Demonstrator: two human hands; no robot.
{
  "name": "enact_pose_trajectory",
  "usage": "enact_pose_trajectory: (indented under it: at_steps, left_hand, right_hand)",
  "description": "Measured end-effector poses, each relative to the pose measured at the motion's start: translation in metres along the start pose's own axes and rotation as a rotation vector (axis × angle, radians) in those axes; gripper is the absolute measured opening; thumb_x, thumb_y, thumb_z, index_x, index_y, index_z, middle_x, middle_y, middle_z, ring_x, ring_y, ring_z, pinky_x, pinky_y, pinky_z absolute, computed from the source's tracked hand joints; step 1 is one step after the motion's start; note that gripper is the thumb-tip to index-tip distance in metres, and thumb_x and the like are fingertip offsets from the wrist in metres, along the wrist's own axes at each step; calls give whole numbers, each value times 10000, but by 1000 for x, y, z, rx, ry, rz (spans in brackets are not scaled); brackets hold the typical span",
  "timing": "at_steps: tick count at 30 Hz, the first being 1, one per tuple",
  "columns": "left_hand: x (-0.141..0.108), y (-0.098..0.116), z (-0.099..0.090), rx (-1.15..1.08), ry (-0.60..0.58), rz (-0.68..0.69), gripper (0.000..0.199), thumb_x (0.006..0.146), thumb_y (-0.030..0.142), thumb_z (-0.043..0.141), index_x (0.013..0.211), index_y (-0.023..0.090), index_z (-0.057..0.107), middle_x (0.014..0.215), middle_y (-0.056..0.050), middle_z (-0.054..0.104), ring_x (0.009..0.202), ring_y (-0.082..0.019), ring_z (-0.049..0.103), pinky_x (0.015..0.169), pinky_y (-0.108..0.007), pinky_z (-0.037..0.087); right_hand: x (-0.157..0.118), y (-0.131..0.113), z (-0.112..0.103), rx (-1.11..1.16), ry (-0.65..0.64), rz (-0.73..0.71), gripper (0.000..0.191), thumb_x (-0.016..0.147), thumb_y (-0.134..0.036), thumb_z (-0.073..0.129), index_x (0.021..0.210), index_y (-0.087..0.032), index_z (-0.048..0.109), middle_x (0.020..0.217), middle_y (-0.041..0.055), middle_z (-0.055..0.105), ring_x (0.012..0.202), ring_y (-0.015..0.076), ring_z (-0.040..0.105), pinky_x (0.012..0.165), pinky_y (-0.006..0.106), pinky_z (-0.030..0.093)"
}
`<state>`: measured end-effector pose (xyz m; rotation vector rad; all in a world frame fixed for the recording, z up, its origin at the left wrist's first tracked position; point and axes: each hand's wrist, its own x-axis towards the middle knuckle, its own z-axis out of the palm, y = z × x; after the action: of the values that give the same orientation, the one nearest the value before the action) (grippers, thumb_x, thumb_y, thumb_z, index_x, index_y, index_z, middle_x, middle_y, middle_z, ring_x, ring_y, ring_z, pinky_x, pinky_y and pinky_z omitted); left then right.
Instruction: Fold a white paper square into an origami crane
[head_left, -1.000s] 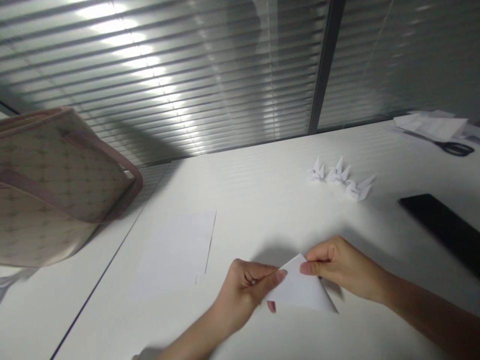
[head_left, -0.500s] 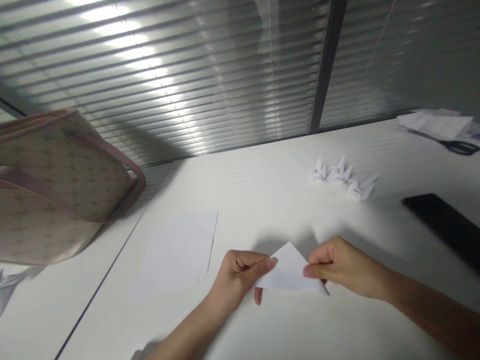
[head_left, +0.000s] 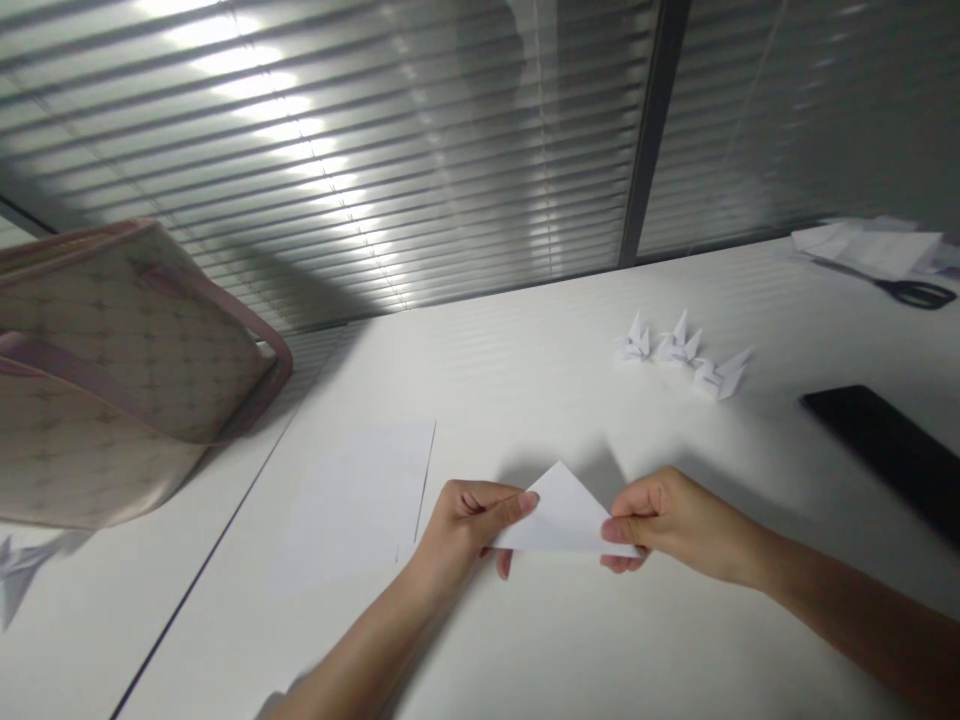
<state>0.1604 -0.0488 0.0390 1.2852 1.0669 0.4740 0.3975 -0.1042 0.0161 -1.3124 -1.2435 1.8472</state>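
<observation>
A folded white paper triangle (head_left: 562,520) is held in the air above the white table (head_left: 525,640), its point facing away from me. My left hand (head_left: 469,530) pinches its left corner between thumb and fingers. My right hand (head_left: 652,520) grips its right corner the same way. The lower edge of the paper stretches taut between my hands. Beyond them stand several small white origami cranes (head_left: 679,345) in a row.
A flat white sheet (head_left: 352,505) lies left of my hands. A beige patterned bag (head_left: 120,350) intrudes at left, above a paper crane (head_left: 15,580). A black flat device (head_left: 885,440), scissors (head_left: 916,293) and papers (head_left: 870,248) lie right. Window blinds fill the back.
The paper triangle and both my hands have shifted left and farther from me. The triangle now sits flatter between my hands, and the view has shifted slightly.
</observation>
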Motion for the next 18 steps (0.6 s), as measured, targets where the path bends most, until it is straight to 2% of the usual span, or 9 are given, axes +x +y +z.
enact_pose_trajectory:
  at_steps: [4, 8, 10, 14, 18]
  left_hand:
    - [2, 1, -3, -6, 34, 23, 370, 799, 452, 690, 660, 113, 744, 374, 16, 489, 324, -57, 357, 376, -210, 182]
    - [1, 2, -5, -4, 33, 29, 352, 803, 432, 696, 681, 108, 758, 378, 9, 503, 329, -61, 369, 380, -214, 180]
    - [1, 3, -6, -8, 40, 35, 346, 808, 424, 692, 682, 108, 756, 372, 9, 504, 327, -61, 363, 381, -216, 178]
    - [3, 5, -7, -29, 75, 60, 392, 812, 417, 682, 548, 126, 678, 337, 21, 467, 325, -59, 337, 381, -218, 169]
    - [4, 8, -10, -44, 99, 80, 442, 826, 404, 661, 476, 139, 603, 334, 14, 468, 334, -64, 342, 382, -222, 174]
  right_hand:
    - [-2, -1, -1, -16, -6, -16, 380, 750, -520, 708, 781, -144, 747, 783, 79, 759, 737, 189, 710, 711, 301, 546]
    - [-3, -2, -1, -35, -3, -32, 434, 783, -565, 655, 730, -141, 731, 755, 86, 753, 695, 184, 707, 682, 306, 556]
    - [-3, -2, -1, -38, 0, -41, 458, 796, -585, 631, 764, -139, 731, 781, 92, 756, 708, 188, 710, 690, 314, 560]
    - [-4, -3, 0, -35, 17, -82, 475, 796, -596, 631, 852, -135, 734, 872, 114, 758, 796, 214, 711, 676, 313, 565]
    - [-2, -3, -3, 21, 94, -99, 616, 910, -643, 390, 986, -109, 688, 925, 161, 754, 819, 236, 719, 631, 336, 571]
